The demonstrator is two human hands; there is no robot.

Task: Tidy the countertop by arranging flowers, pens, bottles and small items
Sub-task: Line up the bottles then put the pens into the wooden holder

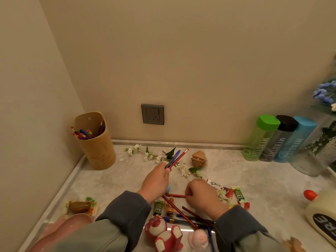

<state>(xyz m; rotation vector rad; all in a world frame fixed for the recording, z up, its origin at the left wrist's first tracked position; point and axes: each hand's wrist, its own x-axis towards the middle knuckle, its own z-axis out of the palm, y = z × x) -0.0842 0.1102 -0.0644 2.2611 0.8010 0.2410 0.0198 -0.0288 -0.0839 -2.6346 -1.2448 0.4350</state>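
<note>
My left hand [156, 180] grips a blue pen and a red pencil [177, 158], their tips pointing up and right. My right hand [201, 194] pinches the end of a red pencil [175, 195] that lies on the marble countertop [112, 180]. More pencils and pens [189, 216] lie scattered below my hands. A tan pen holder [96, 148] with several pens stands in the back left corner. White flower sprigs [145, 153] lie along the back. Three "MY BOTTLE" bottles, green [260, 138], black [278, 140] and blue [296, 140], stand at the right wall.
A red bear toy [163, 233] and a pink figure [198, 239] sit at the near edge. Snack packets [238, 193], a Dove wrapper [216, 184], a wooden puzzle [199, 159], a pink dish [69, 228], a glass vase with blue flowers [320, 142] and a cream bottle [321, 213] surround the spot.
</note>
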